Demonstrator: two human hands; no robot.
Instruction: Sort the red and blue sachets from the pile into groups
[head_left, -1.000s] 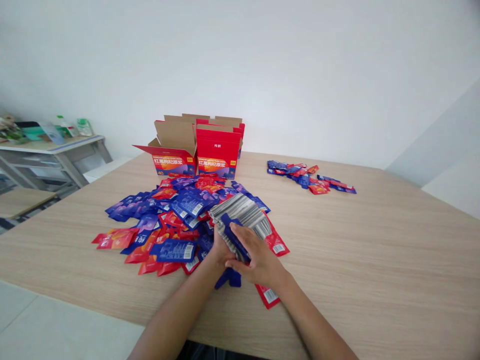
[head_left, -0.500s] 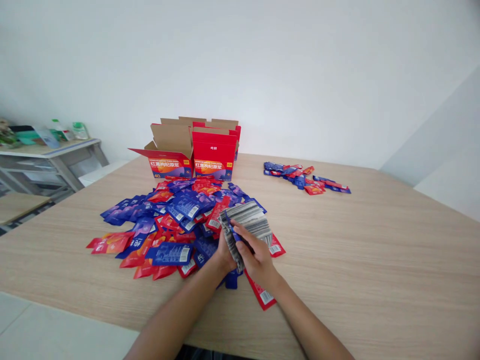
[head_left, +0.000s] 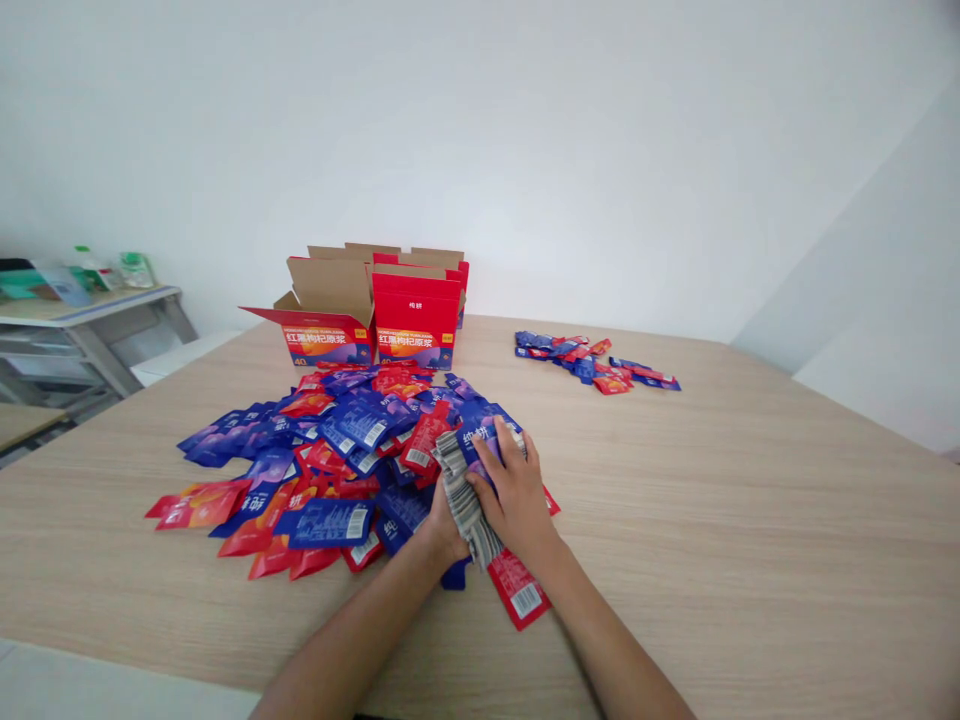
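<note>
A thick stack of sachets (head_left: pixel 461 495), its silver edges showing, sits between my hands above the wooden table (head_left: pixel 750 520). My left hand (head_left: pixel 441 530) grips the stack from the left and below. My right hand (head_left: pixel 517 495) lies over its top, fingers pressed on a blue sachet (head_left: pixel 477 440) on the stack. A big loose pile of red and blue sachets (head_left: pixel 322 460) spreads to the left of my hands. One red sachet (head_left: pixel 517 598) lies on the table under my right wrist.
Two open red cardboard boxes (head_left: pixel 375 310) stand behind the pile. A smaller heap of sachets (head_left: pixel 592 358) lies at the far right of the table. A grey shelf unit (head_left: pixel 82 330) with bottles stands at the left by the wall.
My right hand moved from the stack's near edge onto its top, laying a blue sachet flat there. The stack turned from tilted to more level. The view shifted slightly right.
</note>
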